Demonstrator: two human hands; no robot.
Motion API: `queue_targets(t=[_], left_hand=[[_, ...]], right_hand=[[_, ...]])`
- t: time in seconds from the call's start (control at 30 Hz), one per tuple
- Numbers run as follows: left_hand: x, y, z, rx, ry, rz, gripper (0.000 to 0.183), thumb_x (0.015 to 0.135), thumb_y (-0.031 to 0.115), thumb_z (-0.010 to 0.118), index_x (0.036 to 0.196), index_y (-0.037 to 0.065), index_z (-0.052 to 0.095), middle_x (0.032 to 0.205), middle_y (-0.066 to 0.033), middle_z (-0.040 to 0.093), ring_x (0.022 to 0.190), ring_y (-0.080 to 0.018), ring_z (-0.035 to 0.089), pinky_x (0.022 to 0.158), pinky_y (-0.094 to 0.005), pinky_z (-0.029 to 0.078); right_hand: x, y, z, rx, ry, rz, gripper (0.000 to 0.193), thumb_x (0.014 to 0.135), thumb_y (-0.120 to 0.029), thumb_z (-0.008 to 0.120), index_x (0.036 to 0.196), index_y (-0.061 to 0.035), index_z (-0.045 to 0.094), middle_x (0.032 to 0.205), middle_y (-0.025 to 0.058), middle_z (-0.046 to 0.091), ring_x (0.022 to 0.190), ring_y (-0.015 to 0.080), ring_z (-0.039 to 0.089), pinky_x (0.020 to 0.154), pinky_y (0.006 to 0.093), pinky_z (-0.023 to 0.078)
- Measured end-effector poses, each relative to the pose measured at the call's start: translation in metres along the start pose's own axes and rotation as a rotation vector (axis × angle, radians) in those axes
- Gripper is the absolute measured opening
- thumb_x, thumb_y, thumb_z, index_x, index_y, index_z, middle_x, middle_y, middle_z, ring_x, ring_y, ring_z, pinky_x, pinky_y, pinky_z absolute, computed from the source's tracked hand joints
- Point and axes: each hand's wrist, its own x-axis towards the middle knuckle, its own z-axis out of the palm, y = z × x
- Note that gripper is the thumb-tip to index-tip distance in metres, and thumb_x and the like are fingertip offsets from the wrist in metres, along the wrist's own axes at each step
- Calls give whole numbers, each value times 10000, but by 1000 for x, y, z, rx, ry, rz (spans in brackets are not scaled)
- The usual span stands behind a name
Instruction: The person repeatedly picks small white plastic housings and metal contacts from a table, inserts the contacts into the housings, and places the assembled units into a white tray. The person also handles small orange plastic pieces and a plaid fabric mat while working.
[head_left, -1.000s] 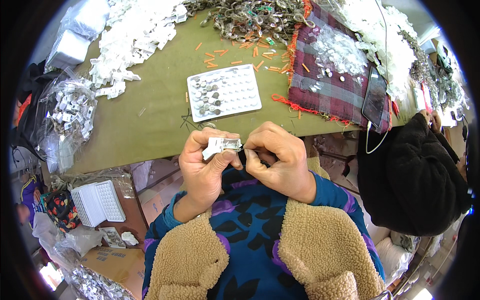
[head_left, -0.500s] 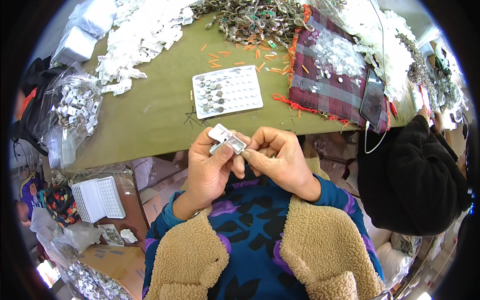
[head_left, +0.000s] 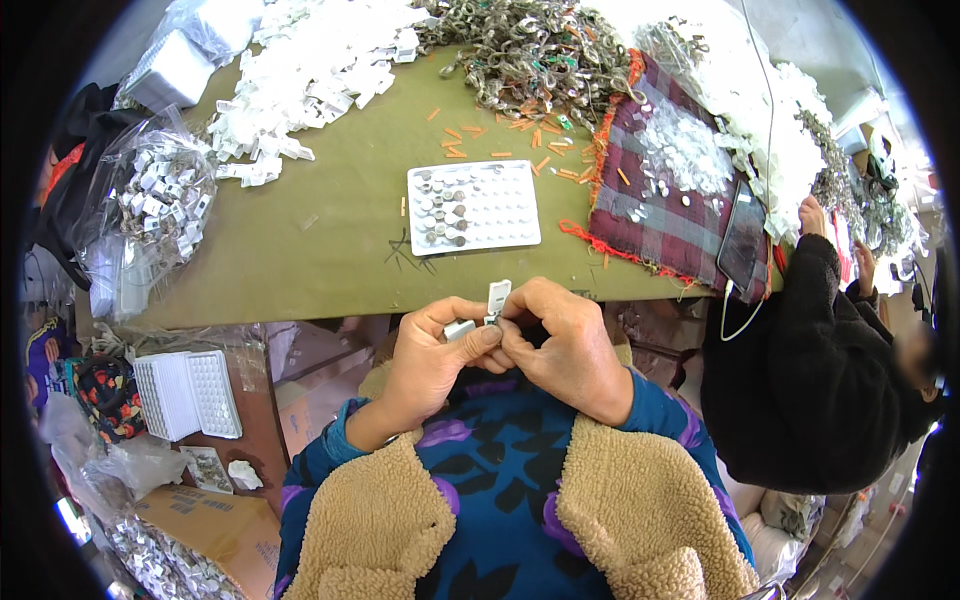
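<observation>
1. Presumably for steadiness, our left hand [head_left: 425,350] pinches the small white plastic piece [head_left: 458,329] between thumb and fingers, low before us.
2. Our right hand [head_left: 565,340] curls in close beside its raised part [head_left: 498,294] (what those fingertips grip, we cannot tell).
3. The white tray [head_left: 512,210] lies just beyond, seemingly for easy reach.

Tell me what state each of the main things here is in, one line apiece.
Left hand: gripping
White plastic piece: held, one part sticking up
Right hand: fingers curled by the piece, exact grip hidden
Tray: flat, partly filled with round discs
Phone: lying down, screen dark, cable plugged in
Cloth: spread out, edge frayed
Plastic bag: filled with small white parts
</observation>
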Motion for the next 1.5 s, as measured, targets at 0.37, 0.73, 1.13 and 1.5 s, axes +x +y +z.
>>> queue_targets(t=[0.37,0.73,1.13,1.5], left_hand=[[3,27,-44,-283,-38,94,242,958,102,632,1144,-42,577,950,-255,686,630,-171,664,552,-277,570],[15,29,-66,-434,-56,106,202,973,97,616,1127,-22,560,980,-275,681,672,-194,681,597,-304,601],[19,30,-67,-448,-57,98,184,978,97,608,1125,-4,559,998,-265,680,689,-182,668,618,-298,594],[20,27,-56,-485,22,139,178,1015,79,537,1170,0,574,1076,-219,666,818,-195,693,745,-335,619]], right_hand=[[60,42,15,-159,161,-170,146,802,2,712,945,-7,688,867,120,638,757,313,647,657,374,520],[79,49,32,-297,117,-154,138,777,-27,727,908,-22,684,845,106,604,762,305,627,676,407,510],[93,50,25,-279,-30,-226,199,823,49,661,1012,-10,679,926,136,624,745,307,649,664,372,531],[85,34,21,-132,-40,-240,186,797,61,664,970,-3,636,940,119,608,797,315,646,689,385,536]])
